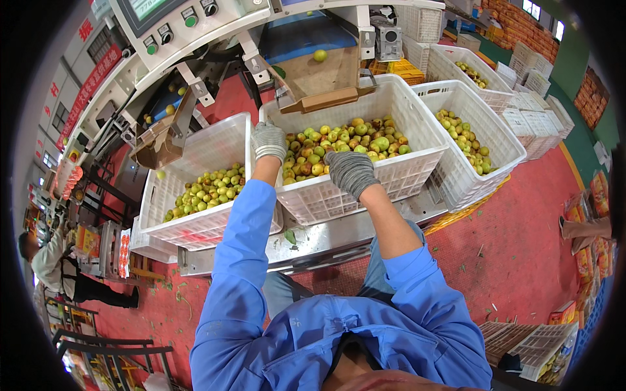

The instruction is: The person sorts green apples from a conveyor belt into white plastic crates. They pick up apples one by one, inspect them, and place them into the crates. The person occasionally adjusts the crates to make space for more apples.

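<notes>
My left hand [269,141], in a grey knit glove, is curled over the left rim of the middle white plastic crate [323,195]. My right hand [353,172], gloved the same way, lies at that crate's front rim. Its fingers bend inward against the fruit, and the fingertips are hidden. Green and brown jujubes [359,131] cover the crate's bottom, heaped toward the front. Above its back edge hangs a cardboard-lined chute [320,73], with one jujube [320,55] on it. The crate stands on a metal ledge [323,239].
A crate [195,227] on the left and another [469,93] on the right hold more jujubes. A control panel [195,29] overhangs the back left. A cardboard flap [161,146] ends over the left crate. A person [58,269] stands far left. Stacked crates [533,119] rise at right.
</notes>
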`<action>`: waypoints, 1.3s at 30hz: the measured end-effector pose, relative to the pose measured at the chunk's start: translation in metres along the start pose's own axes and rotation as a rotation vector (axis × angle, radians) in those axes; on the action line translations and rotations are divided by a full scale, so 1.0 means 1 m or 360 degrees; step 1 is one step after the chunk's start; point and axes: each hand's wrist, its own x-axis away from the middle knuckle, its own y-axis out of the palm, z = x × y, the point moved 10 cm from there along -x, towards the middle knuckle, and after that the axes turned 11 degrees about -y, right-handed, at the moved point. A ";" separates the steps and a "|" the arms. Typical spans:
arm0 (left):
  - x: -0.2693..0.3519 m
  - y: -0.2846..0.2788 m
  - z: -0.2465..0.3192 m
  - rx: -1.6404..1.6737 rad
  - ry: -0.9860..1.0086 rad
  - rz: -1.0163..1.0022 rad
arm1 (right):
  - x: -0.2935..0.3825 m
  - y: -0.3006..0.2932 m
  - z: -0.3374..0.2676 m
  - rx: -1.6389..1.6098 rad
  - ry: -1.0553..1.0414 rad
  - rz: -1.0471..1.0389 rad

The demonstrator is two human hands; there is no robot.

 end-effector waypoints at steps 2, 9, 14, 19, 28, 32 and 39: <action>-0.002 0.001 -0.002 0.0006 -0.0028 0.0004 | 0.000 0.001 0.000 -0.0018 0.0007 -0.0014; 0.000 0.000 -0.002 -0.0031 -0.0010 -0.0113 | -0.001 0.000 0.001 -0.0028 0.0007 0.0003; 0.000 0.000 -0.003 -0.0044 -0.0042 -0.0247 | -0.001 0.002 0.002 -0.0017 0.0009 -0.0003; 0.000 -0.003 -0.003 -0.0074 -0.0029 -0.0160 | -0.001 0.001 0.001 -0.0017 0.0000 0.0010; 0.000 -0.006 -0.002 -0.0091 -0.0009 -0.0142 | -0.001 0.001 0.001 -0.0013 0.0011 -0.0039; 0.001 -0.007 -0.004 0.0009 -0.0029 -0.0156 | 0.000 0.002 0.001 -0.0017 0.0006 -0.0043; 0.003 -0.005 -0.003 -0.0031 -0.0031 -0.0216 | -0.001 0.002 0.001 0.0006 -0.0010 -0.0022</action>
